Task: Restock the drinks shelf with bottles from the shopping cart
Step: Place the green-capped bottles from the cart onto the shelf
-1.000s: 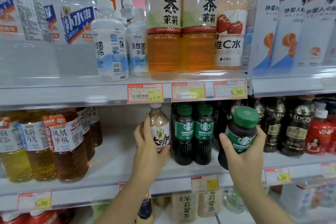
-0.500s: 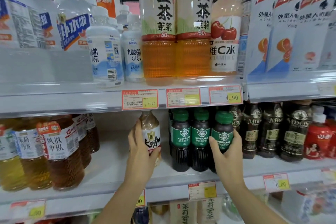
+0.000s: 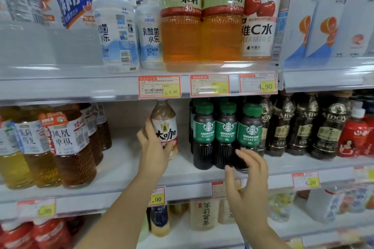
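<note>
The right hand (image 3: 250, 184) hangs at five o'clock, nearest me, fingers spread and loose, holding nothing. Its fingertips lie just before the foot of the Americano bottle (image 3: 251, 127); I cannot tell whether they touch. The left hand (image 3: 154, 153), near the centre, curls round a milk coffee bottle (image 3: 164, 125), which is upright with its foot hidden behind the hand.

The Americano bottle is dark, with a green cap and green label. It stands upright on the middle shelf (image 3: 125, 170), at the right end of a front row of three alike, with brown bottles (image 3: 283, 127) close on its three o'clock side.

At nine o'clock of the left hand, bare white shelf runs across to the tea bottles (image 3: 72, 147). At twelve o'clock, the upper shelf's edge with its price tags (image 3: 159, 86) sits just over the caps.
</note>
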Action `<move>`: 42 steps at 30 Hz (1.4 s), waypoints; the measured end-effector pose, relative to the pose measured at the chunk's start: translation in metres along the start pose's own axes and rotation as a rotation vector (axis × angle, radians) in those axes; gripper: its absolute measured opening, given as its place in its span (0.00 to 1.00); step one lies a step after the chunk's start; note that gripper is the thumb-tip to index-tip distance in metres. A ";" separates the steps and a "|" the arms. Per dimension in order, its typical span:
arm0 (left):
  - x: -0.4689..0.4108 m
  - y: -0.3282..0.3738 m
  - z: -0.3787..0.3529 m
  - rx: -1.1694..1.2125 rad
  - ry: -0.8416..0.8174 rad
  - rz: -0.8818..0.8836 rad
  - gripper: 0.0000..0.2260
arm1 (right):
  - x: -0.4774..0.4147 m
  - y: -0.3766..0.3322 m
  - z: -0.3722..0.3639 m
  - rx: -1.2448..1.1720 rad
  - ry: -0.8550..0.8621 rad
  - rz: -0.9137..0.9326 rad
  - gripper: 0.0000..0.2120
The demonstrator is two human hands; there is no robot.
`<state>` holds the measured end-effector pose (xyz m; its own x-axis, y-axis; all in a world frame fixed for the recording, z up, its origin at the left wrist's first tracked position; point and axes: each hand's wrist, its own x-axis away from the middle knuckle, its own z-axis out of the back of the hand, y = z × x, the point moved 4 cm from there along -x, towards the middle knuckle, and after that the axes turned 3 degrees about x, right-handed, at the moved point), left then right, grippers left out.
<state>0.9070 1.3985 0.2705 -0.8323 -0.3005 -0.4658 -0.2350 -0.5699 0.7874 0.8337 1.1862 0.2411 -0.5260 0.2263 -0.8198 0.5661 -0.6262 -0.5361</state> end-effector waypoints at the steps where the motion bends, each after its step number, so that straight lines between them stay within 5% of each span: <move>1: -0.002 -0.002 0.001 0.020 -0.007 0.031 0.42 | 0.006 -0.007 -0.011 0.020 -0.104 0.070 0.14; 4: -0.010 -0.010 0.004 0.036 -0.011 0.070 0.40 | 0.022 -0.018 -0.049 0.140 -0.404 0.251 0.15; 6: -0.014 -0.013 0.005 0.035 -0.013 0.072 0.40 | 0.027 -0.018 -0.063 0.210 -0.457 0.312 0.15; 16: -0.065 -0.042 -0.003 0.058 -0.020 0.090 0.30 | 0.024 -0.015 -0.069 0.244 -0.410 0.280 0.12; 28: -0.105 -0.064 -0.020 0.106 -0.049 0.124 0.31 | 0.023 -0.012 -0.070 0.242 -0.459 0.286 0.11; 34: -0.074 -0.053 0.002 -0.012 -0.332 0.094 0.18 | 0.015 -0.034 -0.075 0.184 -0.546 0.270 0.15; 39: -0.023 -0.060 0.060 -0.279 -0.378 0.058 0.21 | -0.018 -0.067 -0.134 0.035 -0.746 -0.008 0.26; 42: -0.005 -0.069 0.084 -0.246 -0.440 0.035 0.15 | -0.043 -0.048 -0.188 0.044 -0.736 -0.270 0.33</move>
<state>0.8853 1.5035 0.2520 -0.9828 -0.0019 -0.1844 -0.1217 -0.7446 0.6563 0.9480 1.3466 0.2640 -0.9360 -0.1682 -0.3092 0.3409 -0.6524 -0.6769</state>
